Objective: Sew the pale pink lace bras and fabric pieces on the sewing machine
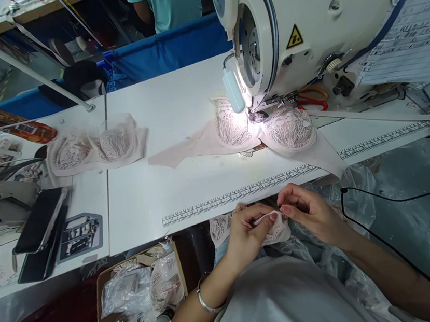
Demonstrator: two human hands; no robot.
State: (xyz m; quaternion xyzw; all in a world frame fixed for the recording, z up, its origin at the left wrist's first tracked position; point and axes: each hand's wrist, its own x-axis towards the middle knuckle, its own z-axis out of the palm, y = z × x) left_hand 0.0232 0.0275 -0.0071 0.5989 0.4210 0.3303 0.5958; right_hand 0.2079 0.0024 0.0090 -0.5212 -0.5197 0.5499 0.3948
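The left hand (247, 233) pinched a pale pink lace garment piece (278, 232) between thumb and fingers, over the lap and just off the near edge of the white desk (134, 202). The right hand (316, 216) was close beside it, its thumb and index finger bent towards the piece's upper edge; whether they gripped anything could not be told. A silver bangle (206, 300) circled the left wrist.

On the desk, a pale pink lace bra (292, 130) lay beneath the lit head of a sewing machine (312, 29), its right wing crossing a printed ruler strip (250, 192). A second lace bra (114, 143) lay farther left. Below, a cardboard box (180, 267) held plastic-wrapped lace pieces.
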